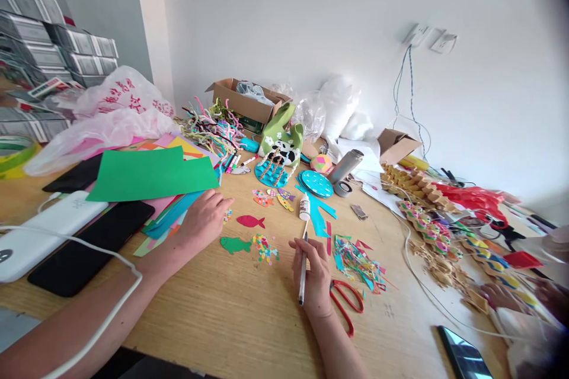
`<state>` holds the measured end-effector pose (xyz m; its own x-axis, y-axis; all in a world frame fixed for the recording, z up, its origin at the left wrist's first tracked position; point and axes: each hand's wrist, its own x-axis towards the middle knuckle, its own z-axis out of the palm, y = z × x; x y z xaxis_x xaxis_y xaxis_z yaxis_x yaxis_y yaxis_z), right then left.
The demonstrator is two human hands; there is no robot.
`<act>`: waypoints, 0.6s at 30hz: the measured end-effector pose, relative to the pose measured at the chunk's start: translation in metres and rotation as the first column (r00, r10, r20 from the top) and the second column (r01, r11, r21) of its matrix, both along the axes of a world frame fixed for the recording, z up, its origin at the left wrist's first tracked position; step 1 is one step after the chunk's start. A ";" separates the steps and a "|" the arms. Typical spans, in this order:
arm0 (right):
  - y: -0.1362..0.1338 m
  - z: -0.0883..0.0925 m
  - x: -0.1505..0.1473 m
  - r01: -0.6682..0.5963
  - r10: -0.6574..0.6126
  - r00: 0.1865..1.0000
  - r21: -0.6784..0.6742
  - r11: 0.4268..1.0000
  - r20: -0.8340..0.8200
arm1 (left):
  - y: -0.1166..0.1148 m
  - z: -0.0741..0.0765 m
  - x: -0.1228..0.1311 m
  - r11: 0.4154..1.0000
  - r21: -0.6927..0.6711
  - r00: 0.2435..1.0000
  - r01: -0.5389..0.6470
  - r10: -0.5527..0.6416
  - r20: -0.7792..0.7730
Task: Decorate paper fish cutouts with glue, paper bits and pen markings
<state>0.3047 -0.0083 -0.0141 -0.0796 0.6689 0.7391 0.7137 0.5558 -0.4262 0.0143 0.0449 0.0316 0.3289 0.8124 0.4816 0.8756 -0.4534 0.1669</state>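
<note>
Right now my right hand [316, 275] is closed around a slim pen [303, 284], fingers bent against it, one end aimed at twelve o'clock and the other at six. My left hand [208, 216] lies palm down with its fingers loosely bent; I can't tell whether anything is pinched beneath them. At ten o'clock from it, a green sheet [146, 172] covers other coloured paper.

Taken from my right hand, a small white bottle [304, 207] stands upright on the worktop [249, 314] at twelve o'clock. A red paper fish [250, 222] lies at ten, with a green paper fish [235, 244] and a scatter of coloured dots [265, 250] between nine and ten. Shredded paper scraps [359, 260] sit at three, red-handled scissors [358, 295] between four and five. Farther off, just past three, another person's hand [504, 296] shows.
</note>
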 end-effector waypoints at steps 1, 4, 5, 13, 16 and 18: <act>0.000 0.000 0.000 -0.001 0.001 1.000 0.005 1.000 -0.003 | 0.000 0.000 0.000 1.000 -0.002 1.000 0.001 -0.001 0.002; 0.001 0.000 0.000 -0.017 0.017 1.000 0.007 1.000 -0.015 | 0.001 -0.003 0.001 1.000 -0.008 1.000 0.007 -0.007 0.013; 0.000 0.000 0.000 -0.021 0.021 1.000 0.005 1.000 -0.015 | 0.001 -0.004 0.001 1.000 -0.009 1.000 0.009 -0.009 0.018; -0.003 0.014 -0.005 0.056 -0.054 0.995 -0.016 0.998 0.084 | 0.004 -0.018 0.003 0.998 -0.022 0.992 0.062 -0.059 0.114; -0.002 0.016 -0.005 0.056 -0.056 0.994 -0.005 0.998 0.094 | 0.005 -0.022 0.003 0.997 -0.027 0.985 0.067 -0.062 0.163; 0.000 0.015 -0.004 0.054 -0.054 0.994 0.001 0.999 0.097 | 0.005 -0.022 0.004 0.997 -0.035 0.980 0.068 -0.060 0.190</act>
